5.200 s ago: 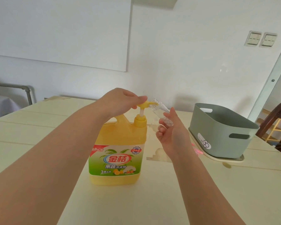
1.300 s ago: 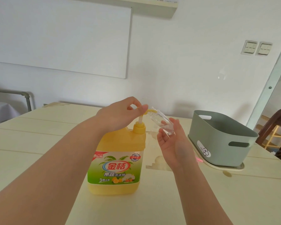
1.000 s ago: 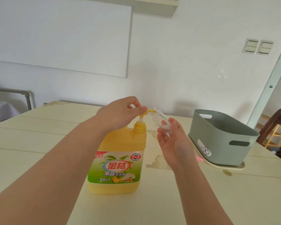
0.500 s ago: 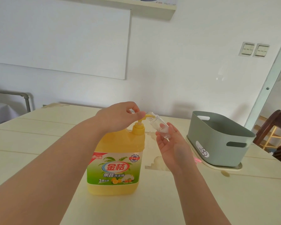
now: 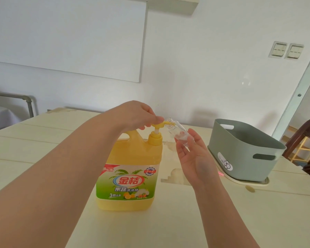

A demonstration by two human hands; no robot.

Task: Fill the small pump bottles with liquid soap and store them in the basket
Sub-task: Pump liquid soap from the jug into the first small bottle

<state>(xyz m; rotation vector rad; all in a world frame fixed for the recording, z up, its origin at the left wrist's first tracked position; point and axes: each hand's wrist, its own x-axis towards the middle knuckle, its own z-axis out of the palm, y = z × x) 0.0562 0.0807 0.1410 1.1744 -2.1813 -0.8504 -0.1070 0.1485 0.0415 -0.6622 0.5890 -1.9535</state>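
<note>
A: At the left of the table (image 5: 34, 133), the left hand (image 5: 136, 113) is curled over the pump head (image 5: 157, 124) of the big yellow soap jug (image 5: 131, 167). A bit of white stem shows under it.

B: Just right of the spout is the small bottle (image 5: 179, 134). It's clear and tilted, with its neck over the nozzle, pinched in the fingers of the right hand (image 5: 191, 156).

A: So the fill is on. How do you do it well?

B: Slow, full strokes, I'd say. Hold the mouth snug on the spout and tip the bottle no flatter, or soap runs down the outside.

A: Further right, the green basket (image 5: 240, 151) sits on a pale tray (image 5: 243, 182), well apart from both hands.

B: That's where the bottle is bound, once it's full.

A: What can't we read?

B: The soap level. It's clear plastic against the palm, so I can't tell how full it is. No pump cap or other small bottles are in view. The basket's floor hides behind its near wall, and a dark chair (image 5: 293, 138) is cut off at the right edge.
</note>
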